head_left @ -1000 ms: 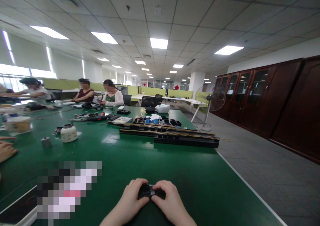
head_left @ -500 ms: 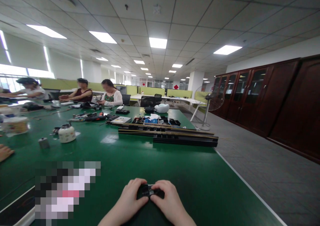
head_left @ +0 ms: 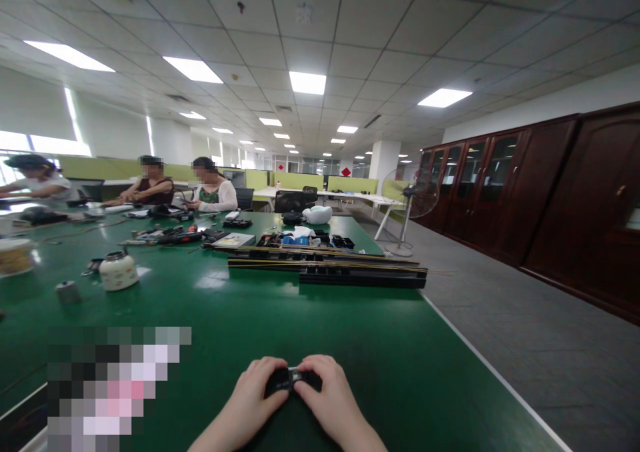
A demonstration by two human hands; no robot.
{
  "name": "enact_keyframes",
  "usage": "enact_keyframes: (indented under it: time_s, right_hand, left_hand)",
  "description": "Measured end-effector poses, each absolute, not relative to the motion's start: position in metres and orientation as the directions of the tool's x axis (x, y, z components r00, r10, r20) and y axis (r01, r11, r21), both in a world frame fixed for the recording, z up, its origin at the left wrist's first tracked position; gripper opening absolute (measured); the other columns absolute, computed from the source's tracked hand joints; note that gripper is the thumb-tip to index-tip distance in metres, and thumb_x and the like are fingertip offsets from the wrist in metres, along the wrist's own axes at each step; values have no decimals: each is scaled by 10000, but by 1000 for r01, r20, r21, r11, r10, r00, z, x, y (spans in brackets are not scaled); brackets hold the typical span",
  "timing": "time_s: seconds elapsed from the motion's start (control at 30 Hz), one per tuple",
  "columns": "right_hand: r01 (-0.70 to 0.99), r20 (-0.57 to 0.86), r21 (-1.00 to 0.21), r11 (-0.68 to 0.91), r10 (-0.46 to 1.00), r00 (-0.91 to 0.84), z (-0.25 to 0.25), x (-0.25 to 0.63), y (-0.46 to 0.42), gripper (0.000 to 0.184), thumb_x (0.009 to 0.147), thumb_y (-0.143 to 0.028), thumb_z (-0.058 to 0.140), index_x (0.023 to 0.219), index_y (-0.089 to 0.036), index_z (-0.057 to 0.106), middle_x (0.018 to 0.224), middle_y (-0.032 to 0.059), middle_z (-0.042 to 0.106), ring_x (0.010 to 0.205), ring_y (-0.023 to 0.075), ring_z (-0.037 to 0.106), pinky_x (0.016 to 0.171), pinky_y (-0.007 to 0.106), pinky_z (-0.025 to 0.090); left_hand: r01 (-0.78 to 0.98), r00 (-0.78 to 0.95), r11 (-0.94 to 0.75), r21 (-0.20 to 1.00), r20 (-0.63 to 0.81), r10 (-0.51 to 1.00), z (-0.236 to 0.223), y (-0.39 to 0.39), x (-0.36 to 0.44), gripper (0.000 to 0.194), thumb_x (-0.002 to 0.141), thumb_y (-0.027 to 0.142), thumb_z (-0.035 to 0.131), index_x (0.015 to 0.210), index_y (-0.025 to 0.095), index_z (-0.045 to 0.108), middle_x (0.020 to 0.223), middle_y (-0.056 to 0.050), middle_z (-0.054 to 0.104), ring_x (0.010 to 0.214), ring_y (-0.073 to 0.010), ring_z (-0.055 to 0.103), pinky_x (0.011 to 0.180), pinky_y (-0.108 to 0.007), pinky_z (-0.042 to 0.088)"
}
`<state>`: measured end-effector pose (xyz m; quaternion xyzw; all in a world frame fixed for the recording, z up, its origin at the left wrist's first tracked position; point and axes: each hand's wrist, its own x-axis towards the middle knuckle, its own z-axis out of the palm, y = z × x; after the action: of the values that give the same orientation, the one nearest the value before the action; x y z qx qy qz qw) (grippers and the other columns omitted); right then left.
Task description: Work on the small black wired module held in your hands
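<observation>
A small black part (head_left: 283, 379) with a shiny grey middle lies between my two hands, low over the green tabletop (head_left: 400, 359). My left hand (head_left: 260, 389) grips its left end, thumb in front and fingers behind. At the other end my right hand (head_left: 326, 389) pinches it the same way, the fingertips of both hands close together near the middle. Fingers cover much of the part, so its exact kind cannot be made out.
Long black rails (head_left: 365, 277) with thin brass-coloured rods lie across the table ahead. A patterned jar (head_left: 119, 272) and a grey metal cylinder (head_left: 67, 292) stand to the left. Tools (head_left: 175, 235) lie farther back. Several people sit at the far side. A pixelated patch covers the lower left.
The view has turned slightly right, so the surroundings shift left. My hands still hold the black part, fingertips a little closer together. Another person's hand at the left edge has nearly left view.
</observation>
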<state>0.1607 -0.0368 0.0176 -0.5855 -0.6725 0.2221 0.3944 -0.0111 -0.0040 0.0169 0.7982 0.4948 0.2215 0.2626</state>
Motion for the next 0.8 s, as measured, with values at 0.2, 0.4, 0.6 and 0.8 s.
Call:
enact_keyframes:
  time_s: [0.2,0.4,0.6,0.8]
  right_hand:
    - [497,325,-847,190,924,202,15,169,-32,196,731,-289,566,891,-218,656,925,50,679,906,215,622,843,326,472]
    - [386,356,-902,195,842,406,13,179,-26,340,738,-397,566,995,-185,635,966,86,689,931,229,633,851,341,487]
    - [295,298,-942,158,797,525,12,186,-26,471,763,-452,536,1147,-179,543,1050,105,665,1004,239,606,858,339,477]
    - [263,290,-951,162,764,576,14,188,-27,514,793,-468,495,1218,-180,472,1082,104,651,1024,226,600,854,315,474]
  left_hand:
    - [669,418,-369,645,84,905,18,-3,-11,371,669,236,534,1036,211,581,1090,-55,623,1038,-231,524,919,-334,378]
    - [678,419,-363,640,70,905,18,-4,-11,377,671,236,533,1045,210,572,1093,-55,615,1043,-230,515,922,-333,369]
    - [673,418,-350,651,56,907,18,-3,-12,390,668,238,538,1055,201,569,1103,-62,605,1052,-231,509,925,-335,363]
    - [663,417,-356,659,70,906,16,-3,-13,387,673,250,537,1056,205,569,1103,-62,606,1055,-237,507,926,-340,359]
